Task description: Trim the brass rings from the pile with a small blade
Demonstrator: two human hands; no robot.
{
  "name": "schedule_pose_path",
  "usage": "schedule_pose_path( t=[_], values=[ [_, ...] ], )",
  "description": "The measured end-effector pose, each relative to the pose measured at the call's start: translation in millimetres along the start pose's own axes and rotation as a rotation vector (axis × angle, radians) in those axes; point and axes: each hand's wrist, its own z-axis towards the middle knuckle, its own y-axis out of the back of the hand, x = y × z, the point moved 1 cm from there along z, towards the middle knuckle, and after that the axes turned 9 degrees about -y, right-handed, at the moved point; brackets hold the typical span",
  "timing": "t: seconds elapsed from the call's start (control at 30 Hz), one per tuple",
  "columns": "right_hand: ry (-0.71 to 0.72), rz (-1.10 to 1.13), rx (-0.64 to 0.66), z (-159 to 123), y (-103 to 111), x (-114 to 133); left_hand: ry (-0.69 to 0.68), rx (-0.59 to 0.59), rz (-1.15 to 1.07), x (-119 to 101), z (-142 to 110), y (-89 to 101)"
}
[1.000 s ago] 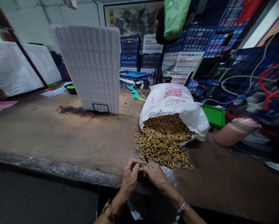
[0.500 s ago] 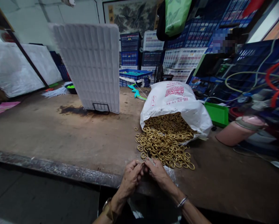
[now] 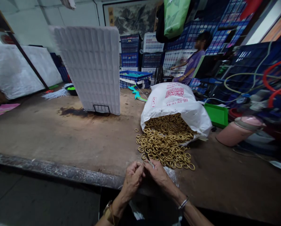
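My left hand [image 3: 134, 175] is closed in a pinch at the table's front edge. A gold ring showed at its fingertips a second ago; the fingers now hide it. Close beside it, my right hand [image 3: 157, 173] is closed around a slim knife-like tool [image 3: 151, 163], with a dark end pointing up and a pale metallic part along the fingers. Just beyond both hands lies a heap of gold rings [image 3: 164, 147], spilling from the mouth of a white printed sack [image 3: 170, 100] that lies on its side. One loose ring [image 3: 136, 130] sits left of the heap.
A tall white ribbed panel [image 3: 91, 69] stands on the brown table [image 3: 48, 135]. At right are a green tray [image 3: 216, 115], a pink cylinder [image 3: 239, 131] and hoses. Crates [image 3: 131, 42] are stacked behind. A person in a purple top [image 3: 192, 65] is beyond the sack.
The ring between my fingertips has gone out of sight behind the fingers. My hands have stayed nearly in place. A person has come into view behind the sack at right.
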Motion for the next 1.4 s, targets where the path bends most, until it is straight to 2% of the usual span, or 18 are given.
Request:
schedule_pose_path(
  t=[0.17, 0.23, 0.37, 0.53, 0.63, 0.83, 0.97, 1.07, 1.2, 1.4],
  values=[
    [-0.051, -0.026, -0.018, -2.0, 3.1, -1.6, -0.014, -0.015, -0.003, -5.9, -3.0, 1.2],
    [0.007, -0.138, -0.044, -6.1, 4.7, 0.2, -0.024, -0.036, 0.016, -6.9, -2.5, 2.2],
    [0.129, -0.44, -0.01, -14.9, 4.1, 1.0, -0.068, -0.04, 0.029, -4.7, -0.1, 3.0],
    [0.166, -0.67, -0.007, -20.1, 4.1, 0.0, -0.125, -0.032, 0.022, -1.8, -0.8, 3.0],
    [0.191, -0.769, -0.031, -19.6, 5.7, 3.4, -0.088, -0.022, -0.006, -2.8, -3.5, 3.7],
    [0.057, -0.951, -0.166, -0.4, 17.4, 16.0, 0.045, 0.006, -0.172, -8.4, -12.7, 6.6],
    [0.12, -1.002, -0.241, 18.3, 18.6, 27.3, 0.062, -0.015, -0.359, -6.3, -15.2, 13.1],
    [0.166, -1.046, -0.212, 30.8, 9.7, 34.1, 0.068, -0.036, -0.408, -2.8, -14.5, 18.5],
    [0.123, -1.128, -0.151, 43.1, -3.3, 36.1, 0.071, -0.045, -0.476, -1.8, -13.7, 24.9],
    [0.131, -1.141, -0.197, 47.1, -7.7, 28.5, 0.173, -0.039, -0.649, 5.3, -9.4, 33.1]
  ],
)
